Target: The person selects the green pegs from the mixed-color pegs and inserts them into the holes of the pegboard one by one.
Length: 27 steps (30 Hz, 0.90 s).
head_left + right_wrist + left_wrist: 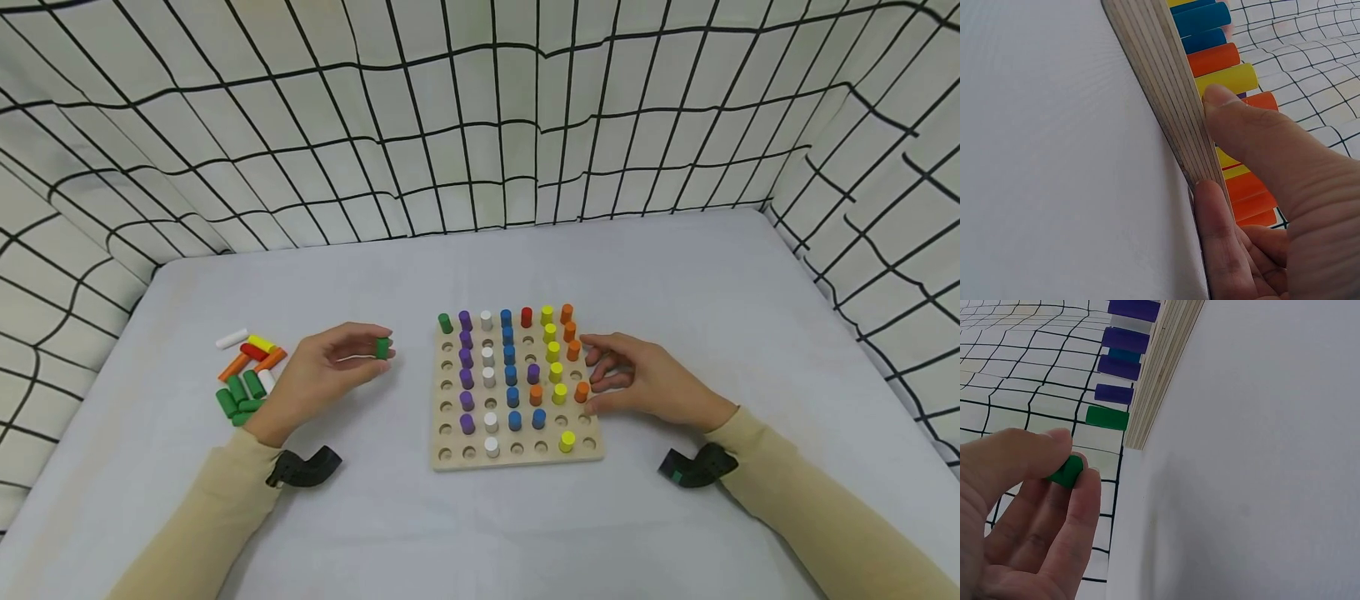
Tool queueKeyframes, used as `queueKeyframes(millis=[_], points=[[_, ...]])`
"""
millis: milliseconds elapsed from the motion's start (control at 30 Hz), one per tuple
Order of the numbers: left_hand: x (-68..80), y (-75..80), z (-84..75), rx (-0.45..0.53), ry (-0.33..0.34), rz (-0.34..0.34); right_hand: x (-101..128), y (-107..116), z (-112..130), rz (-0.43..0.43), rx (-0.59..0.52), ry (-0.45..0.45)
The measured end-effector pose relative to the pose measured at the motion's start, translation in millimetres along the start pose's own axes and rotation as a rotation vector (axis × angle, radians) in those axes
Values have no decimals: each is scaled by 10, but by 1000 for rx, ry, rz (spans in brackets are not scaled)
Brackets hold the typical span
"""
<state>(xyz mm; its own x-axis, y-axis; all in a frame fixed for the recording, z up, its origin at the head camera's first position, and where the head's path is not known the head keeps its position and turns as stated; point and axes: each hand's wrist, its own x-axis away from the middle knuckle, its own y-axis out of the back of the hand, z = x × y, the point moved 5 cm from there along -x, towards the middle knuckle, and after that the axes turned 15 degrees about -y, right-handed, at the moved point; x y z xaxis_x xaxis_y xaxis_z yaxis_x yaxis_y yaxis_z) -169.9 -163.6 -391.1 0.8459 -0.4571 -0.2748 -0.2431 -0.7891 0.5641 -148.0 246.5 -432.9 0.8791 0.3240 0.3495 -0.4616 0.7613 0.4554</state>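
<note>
My left hand (318,371) pinches a short green peg (382,348) between thumb and fingers, off the left side of a wooden pegboard (525,459). In the left wrist view the held peg (1067,472) shows its end between the fingertips. My right hand (645,379) grips the board's right edge: in the right wrist view the thumb lies over the top and a finger against the layered side (1166,100). Upright pegs stand in the board: one green peg (446,323) at the far left corner, a purple column (467,379), then white, blue, mixed, yellow and orange ones.
A loose pile lies left of my left forearm, with several green pegs (236,389), a red peg (253,352), a yellow peg (262,342), and white and orange ones. White cloth (390,533) covers the table. A black-gridded white backdrop (480,125) surrounds the back and sides.
</note>
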Motion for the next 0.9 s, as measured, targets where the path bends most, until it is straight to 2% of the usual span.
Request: queueKeyframes(millis=[300, 900], points=[[-118, -118, -65, 47, -93, 17, -7, 0, -31, -2, -14, 8], [-329, -266, -44, 39, -27, 21, 1, 14, -18, -14, 4, 8]])
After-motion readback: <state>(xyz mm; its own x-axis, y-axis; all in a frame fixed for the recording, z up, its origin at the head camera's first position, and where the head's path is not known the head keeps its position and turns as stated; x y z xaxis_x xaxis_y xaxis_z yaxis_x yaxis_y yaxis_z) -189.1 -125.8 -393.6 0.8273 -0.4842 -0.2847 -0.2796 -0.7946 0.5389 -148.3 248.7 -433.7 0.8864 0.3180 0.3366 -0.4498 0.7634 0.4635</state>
